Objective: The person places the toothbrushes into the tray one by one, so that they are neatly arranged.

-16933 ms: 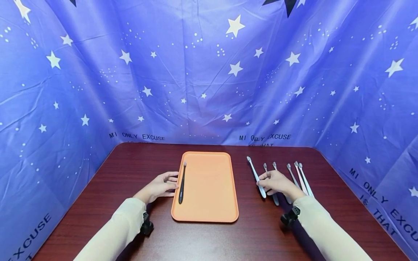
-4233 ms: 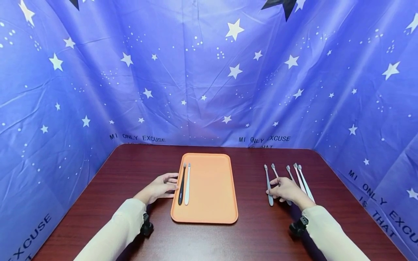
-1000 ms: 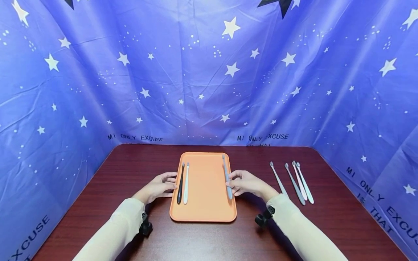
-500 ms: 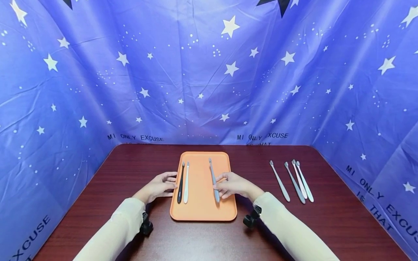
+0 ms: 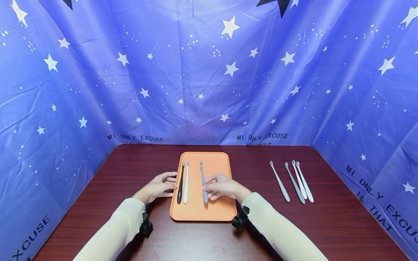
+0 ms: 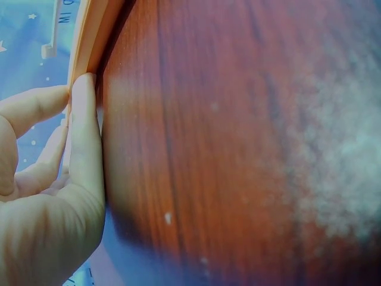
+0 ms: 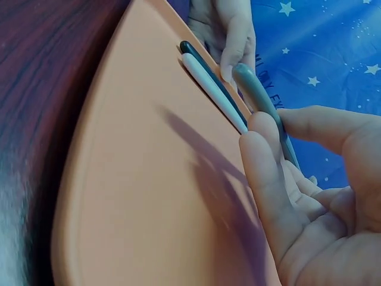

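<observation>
Toothbrushes are counted in the head view: two lie in the orange tray [image 5: 219, 161], black [image 5: 180, 183] and white [image 5: 186, 183], a third, the grey toothbrush [image 5: 203, 181], is pinched above it by the right hand [image 5: 222, 186], and four [image 5: 295, 180] remain on the table [image 5: 130, 163]. Roughly a third is judged done.

The left hand [image 6: 56, 196] is shown in its wrist view with straight fingers pressed against the tray rim.

The grey handle is seen pinched in the right wrist view, just beside the white one.
</observation>
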Demonstrator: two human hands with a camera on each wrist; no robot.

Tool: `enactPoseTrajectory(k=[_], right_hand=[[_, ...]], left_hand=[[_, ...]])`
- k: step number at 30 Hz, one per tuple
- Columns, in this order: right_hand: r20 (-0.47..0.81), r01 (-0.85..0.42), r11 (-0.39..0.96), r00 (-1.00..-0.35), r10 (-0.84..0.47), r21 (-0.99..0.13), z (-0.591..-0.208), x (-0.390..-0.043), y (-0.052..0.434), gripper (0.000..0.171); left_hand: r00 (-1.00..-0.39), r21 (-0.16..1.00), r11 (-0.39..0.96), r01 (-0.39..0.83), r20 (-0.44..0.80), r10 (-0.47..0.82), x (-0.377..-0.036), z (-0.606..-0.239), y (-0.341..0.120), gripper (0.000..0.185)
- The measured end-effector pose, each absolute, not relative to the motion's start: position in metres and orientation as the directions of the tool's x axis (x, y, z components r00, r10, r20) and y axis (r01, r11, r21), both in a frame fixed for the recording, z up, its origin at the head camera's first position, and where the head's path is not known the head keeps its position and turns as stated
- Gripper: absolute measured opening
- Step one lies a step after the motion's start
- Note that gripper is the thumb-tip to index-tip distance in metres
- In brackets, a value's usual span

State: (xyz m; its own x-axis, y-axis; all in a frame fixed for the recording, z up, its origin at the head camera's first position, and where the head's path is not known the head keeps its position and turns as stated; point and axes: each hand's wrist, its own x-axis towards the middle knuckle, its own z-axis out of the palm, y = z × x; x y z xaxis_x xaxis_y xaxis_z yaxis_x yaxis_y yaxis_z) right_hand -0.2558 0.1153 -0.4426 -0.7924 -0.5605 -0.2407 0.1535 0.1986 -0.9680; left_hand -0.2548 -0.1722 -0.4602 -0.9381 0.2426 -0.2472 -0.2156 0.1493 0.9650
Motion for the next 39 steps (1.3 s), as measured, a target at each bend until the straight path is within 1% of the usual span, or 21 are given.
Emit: enactPoseTrajectory(k=[10, 16, 23, 34, 39], right_hand=[[-0.255, 0.181, 0.189, -0.814, -0.522, -0.965, -0.444, -0.255, 0.097, 0.034], [-0.246, 0.156, 0.214, -0.825, -0.508, -0.964, -0.444, -0.253, 0.087, 0.030], [-0.252, 0.155, 0.233, -0.840, -0.481, -0.960, -0.449, -0.254, 0.080, 0.030], [-0.250, 0.150, 0.238, -0.841, -0.480, -0.960, -0.448, -0.255, 0.073, 0.031], [-0.242, 0.141, 0.244, -0.855, -0.458, -0.960, -0.450, -0.256, 0.069, 0.031]], left_hand=[[-0.942, 0.962, 0.150, -0.228, -0.257, 0.217, -0.256, -0.462, -0.172, 0.061], [-0.944, 0.966, 0.146, -0.213, -0.242, 0.224, -0.255, -0.462, -0.172, 0.060], [-0.944, 0.964, 0.149, -0.220, -0.249, 0.215, -0.257, -0.463, -0.172, 0.061], [-0.943, 0.963, 0.144, -0.228, -0.256, 0.214, -0.257, -0.463, -0.174, 0.060], [-0.941, 0.963, 0.149, -0.226, -0.255, 0.222, -0.257, -0.463, -0.174, 0.061]])
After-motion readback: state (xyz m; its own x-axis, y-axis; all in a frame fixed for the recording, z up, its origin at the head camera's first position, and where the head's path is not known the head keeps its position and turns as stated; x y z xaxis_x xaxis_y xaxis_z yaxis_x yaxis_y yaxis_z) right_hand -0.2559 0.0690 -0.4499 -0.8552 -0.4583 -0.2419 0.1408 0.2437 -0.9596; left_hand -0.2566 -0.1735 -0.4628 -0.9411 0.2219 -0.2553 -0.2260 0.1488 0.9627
